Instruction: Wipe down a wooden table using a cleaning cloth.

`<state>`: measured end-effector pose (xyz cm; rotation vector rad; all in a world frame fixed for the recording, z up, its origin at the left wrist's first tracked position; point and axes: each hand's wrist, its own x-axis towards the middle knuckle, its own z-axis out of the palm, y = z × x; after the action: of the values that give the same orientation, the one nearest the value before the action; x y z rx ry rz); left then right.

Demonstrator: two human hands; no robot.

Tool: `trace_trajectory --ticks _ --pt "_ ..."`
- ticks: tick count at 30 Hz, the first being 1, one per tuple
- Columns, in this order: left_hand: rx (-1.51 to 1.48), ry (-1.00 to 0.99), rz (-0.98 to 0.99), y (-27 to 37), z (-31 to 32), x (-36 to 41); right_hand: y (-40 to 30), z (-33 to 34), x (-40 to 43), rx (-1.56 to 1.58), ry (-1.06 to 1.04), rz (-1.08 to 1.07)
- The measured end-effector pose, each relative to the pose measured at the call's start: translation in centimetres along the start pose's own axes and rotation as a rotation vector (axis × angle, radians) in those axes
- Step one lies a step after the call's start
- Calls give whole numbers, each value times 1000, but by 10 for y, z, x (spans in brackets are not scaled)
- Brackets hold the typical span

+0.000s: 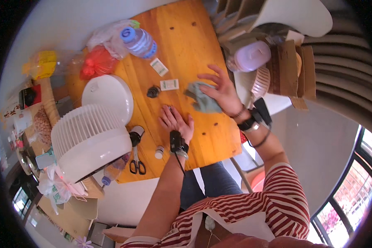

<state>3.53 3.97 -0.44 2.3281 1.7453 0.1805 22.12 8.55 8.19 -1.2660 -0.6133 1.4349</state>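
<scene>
On the wooden table (173,46), a crumpled grey-green cloth (206,100) lies under my right hand (221,90). The thumb touches the cloth while the other fingers are raised and spread; whether they grip it is unclear. My left hand (176,122) rests palm down on the wood with nothing in it. Ahead of it are a small dark coiled object (153,91) and two small white packets, one flat (169,84) and one tilted (159,67). A small white-capped bottle (159,152) and black-handled scissors (137,166) lie left of my left forearm.
A white fan (91,136) and its round base (108,96) occupy the table's left side. Behind stand a large water bottle (139,43) and a red plastic bag (97,63). Right of the table are a pinkish plastic container (252,56) and a cardboard box (286,69).
</scene>
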Motion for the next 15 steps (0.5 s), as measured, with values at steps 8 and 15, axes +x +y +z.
trace_trajectory --ticks 8,15 --pt "51 82 71 -3 5 -2 -14 -45 -224 129 130 412" --pt "96 56 71 1 3 -4 -67 -11 -330 212 224 570"
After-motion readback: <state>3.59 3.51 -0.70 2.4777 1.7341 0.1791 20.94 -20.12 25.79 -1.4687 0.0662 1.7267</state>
